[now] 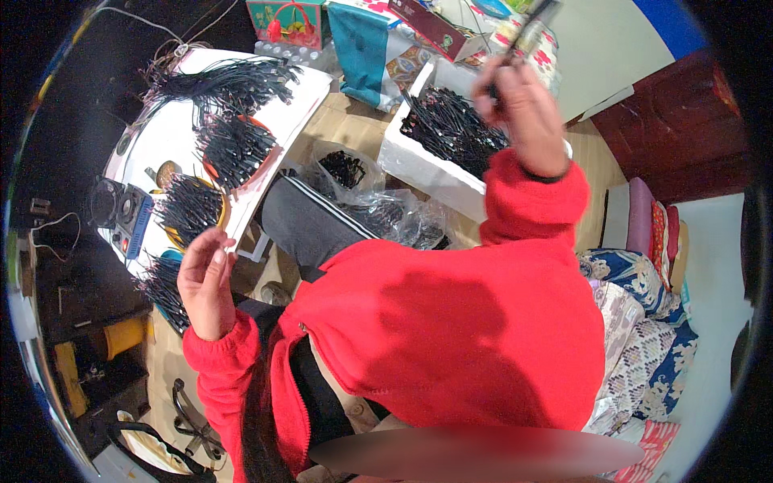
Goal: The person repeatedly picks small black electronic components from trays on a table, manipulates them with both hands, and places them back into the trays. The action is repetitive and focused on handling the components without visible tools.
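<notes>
My left hand is at the near edge of the white table, its thumb and fingers pinched together. Whatever is between them is too small to make out. Just beyond it, a yellow bowl holds a bundle of short black wires. On the right, my raised right hand grips a long, thin dark object, smeared by motion, so its kind is unclear. Below that hand stands a white foam box filled with many black wires.
More black wires lie in a red-orange bowl and loose at the table's far end. Plastic bags of dark parts sit on the floor between table and box. Folded bedding is piled at the right. A chair base stands lower left.
</notes>
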The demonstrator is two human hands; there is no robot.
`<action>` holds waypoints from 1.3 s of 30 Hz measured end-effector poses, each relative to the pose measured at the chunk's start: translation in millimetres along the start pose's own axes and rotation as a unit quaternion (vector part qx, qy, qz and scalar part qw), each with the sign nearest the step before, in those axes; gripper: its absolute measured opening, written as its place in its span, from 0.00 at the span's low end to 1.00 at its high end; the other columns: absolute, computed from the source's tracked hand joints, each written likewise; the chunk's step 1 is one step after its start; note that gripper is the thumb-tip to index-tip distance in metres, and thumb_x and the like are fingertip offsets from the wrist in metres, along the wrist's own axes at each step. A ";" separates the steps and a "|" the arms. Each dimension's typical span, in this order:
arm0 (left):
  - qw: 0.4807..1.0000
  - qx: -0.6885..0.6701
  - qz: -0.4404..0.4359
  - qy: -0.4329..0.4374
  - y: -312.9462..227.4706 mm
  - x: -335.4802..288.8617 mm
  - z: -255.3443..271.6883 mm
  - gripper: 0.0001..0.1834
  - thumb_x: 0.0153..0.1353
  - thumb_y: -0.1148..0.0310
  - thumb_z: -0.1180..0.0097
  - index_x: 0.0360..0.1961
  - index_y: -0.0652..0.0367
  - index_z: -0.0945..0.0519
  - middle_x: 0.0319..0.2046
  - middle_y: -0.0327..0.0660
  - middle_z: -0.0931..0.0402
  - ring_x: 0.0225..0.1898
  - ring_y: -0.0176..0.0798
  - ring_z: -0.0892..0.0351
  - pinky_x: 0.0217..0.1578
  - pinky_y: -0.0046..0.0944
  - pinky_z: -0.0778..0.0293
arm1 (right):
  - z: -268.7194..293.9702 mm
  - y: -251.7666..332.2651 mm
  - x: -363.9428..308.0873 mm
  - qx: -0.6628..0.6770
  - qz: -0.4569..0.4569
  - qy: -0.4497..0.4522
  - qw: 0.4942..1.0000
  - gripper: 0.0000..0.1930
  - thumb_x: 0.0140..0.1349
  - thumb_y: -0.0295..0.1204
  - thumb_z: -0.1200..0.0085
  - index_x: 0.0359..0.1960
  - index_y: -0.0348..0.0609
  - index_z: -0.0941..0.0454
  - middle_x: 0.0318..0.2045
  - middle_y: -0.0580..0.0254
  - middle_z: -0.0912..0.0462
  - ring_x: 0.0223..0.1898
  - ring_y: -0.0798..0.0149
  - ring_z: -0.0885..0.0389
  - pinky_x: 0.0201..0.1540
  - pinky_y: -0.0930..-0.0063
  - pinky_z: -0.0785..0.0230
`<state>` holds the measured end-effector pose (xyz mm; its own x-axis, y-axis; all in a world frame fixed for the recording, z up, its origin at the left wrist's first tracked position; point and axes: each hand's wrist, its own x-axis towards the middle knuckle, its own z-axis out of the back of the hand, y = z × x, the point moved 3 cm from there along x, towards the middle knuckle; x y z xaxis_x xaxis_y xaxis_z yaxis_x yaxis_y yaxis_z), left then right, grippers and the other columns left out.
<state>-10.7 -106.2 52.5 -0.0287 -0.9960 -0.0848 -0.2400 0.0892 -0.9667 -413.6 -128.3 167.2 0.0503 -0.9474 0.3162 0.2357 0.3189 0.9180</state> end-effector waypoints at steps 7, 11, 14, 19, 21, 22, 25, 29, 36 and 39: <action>0.995 0.043 0.077 -0.056 45.6 -28.8 57.8 0.12 0.59 0.78 0.48 0.44 0.67 0.24 0.37 0.42 0.22 0.38 0.32 0.23 0.40 0.30 0.29 | 55.8 -84.2 8.5 -0.354 -0.058 0.006 0.934 0.13 0.69 0.36 0.59 0.35 0.39 0.31 0.18 0.66 0.30 0.18 0.72 0.33 0.22 0.76 0.39; 0.996 0.046 0.054 -0.049 45.6 -41.2 81.3 0.12 0.60 0.76 0.48 0.45 0.67 0.24 0.39 0.41 0.22 0.39 0.33 0.23 0.41 0.31 0.29 | 49.9 -199.3 40.9 -0.496 -0.237 0.129 0.825 0.18 0.65 0.42 0.56 0.37 0.36 0.32 0.31 0.37 0.22 0.35 0.37 0.23 0.38 0.50 0.33; 0.996 0.050 0.046 -0.064 41.7 -48.2 94.4 0.11 0.62 0.76 0.49 0.45 0.67 0.24 0.38 0.41 0.22 0.38 0.31 0.23 0.41 0.31 0.28 | 10.4 -240.0 48.6 -0.635 -0.224 0.153 0.723 0.20 0.61 0.44 0.50 0.41 0.36 0.32 0.37 0.36 0.22 0.42 0.38 0.24 0.44 0.49 0.33; 0.993 0.064 0.017 -0.094 36.1 -54.6 113.0 0.11 0.63 0.76 0.50 0.45 0.67 0.24 0.34 0.39 0.23 0.34 0.29 0.25 0.38 0.29 0.29 | -131.8 -171.2 66.9 -0.381 0.044 0.209 0.900 0.13 0.60 0.33 0.49 0.42 0.39 0.24 0.35 0.44 0.21 0.39 0.44 0.22 0.41 0.60 0.30; 0.993 0.035 0.010 -0.115 35.7 -54.4 119.2 0.11 0.63 0.76 0.50 0.45 0.67 0.23 0.33 0.38 0.23 0.33 0.28 0.26 0.37 0.28 0.29 | -212.5 -133.2 61.0 -0.241 0.113 0.267 0.926 0.09 0.60 0.31 0.50 0.38 0.40 0.24 0.33 0.46 0.21 0.37 0.46 0.22 0.37 0.62 0.30; 0.992 0.021 0.006 -0.124 36.0 -53.9 121.4 0.10 0.63 0.76 0.50 0.45 0.67 0.23 0.33 0.38 0.23 0.33 0.27 0.26 0.36 0.27 0.30 | -252.1 -117.8 56.7 -0.204 0.117 0.314 0.920 0.09 0.60 0.30 0.49 0.37 0.38 0.24 0.32 0.48 0.20 0.36 0.50 0.21 0.37 0.66 0.29; 0.989 0.011 0.003 -0.147 35.7 -56.5 128.2 0.11 0.62 0.76 0.50 0.45 0.67 0.23 0.32 0.38 0.23 0.31 0.26 0.27 0.34 0.25 0.31 | -364.4 -80.8 48.1 -0.102 0.186 0.426 0.880 0.09 0.60 0.31 0.48 0.35 0.35 0.24 0.30 0.51 0.20 0.33 0.55 0.19 0.36 0.68 0.28; 0.983 -0.005 -0.006 -0.185 33.7 -72.4 139.3 0.10 0.62 0.76 0.49 0.44 0.67 0.23 0.31 0.38 0.22 0.30 0.26 0.27 0.33 0.24 0.32 | -467.0 -61.2 49.4 -0.120 0.157 0.421 0.885 0.14 0.59 0.37 0.47 0.29 0.36 0.22 0.24 0.49 0.20 0.28 0.51 0.19 0.32 0.62 0.28; 0.979 -0.023 0.010 -0.202 43.8 -92.8 154.8 0.10 0.62 0.76 0.49 0.44 0.66 0.23 0.31 0.37 0.22 0.29 0.26 0.27 0.32 0.23 0.32 | -521.6 -74.7 51.3 -0.237 0.085 0.420 0.872 0.17 0.54 0.43 0.44 0.24 0.40 0.19 0.24 0.46 0.19 0.29 0.46 0.19 0.35 0.57 0.27; 0.981 -0.039 0.004 -0.191 46.4 -92.9 156.4 0.10 0.62 0.76 0.49 0.44 0.66 0.23 0.32 0.37 0.22 0.29 0.26 0.27 0.32 0.24 0.32 | -520.6 -82.1 52.2 -0.149 0.062 0.397 0.904 0.13 0.52 0.39 0.43 0.23 0.40 0.20 0.23 0.50 0.19 0.26 0.51 0.19 0.33 0.61 0.27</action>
<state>132.5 -10.8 -22.3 0.3302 -0.9243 -0.1913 -0.3151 0.0830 -0.9454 74.9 -218.6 -16.3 0.7464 -0.6647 0.0332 0.4248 0.5143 0.7450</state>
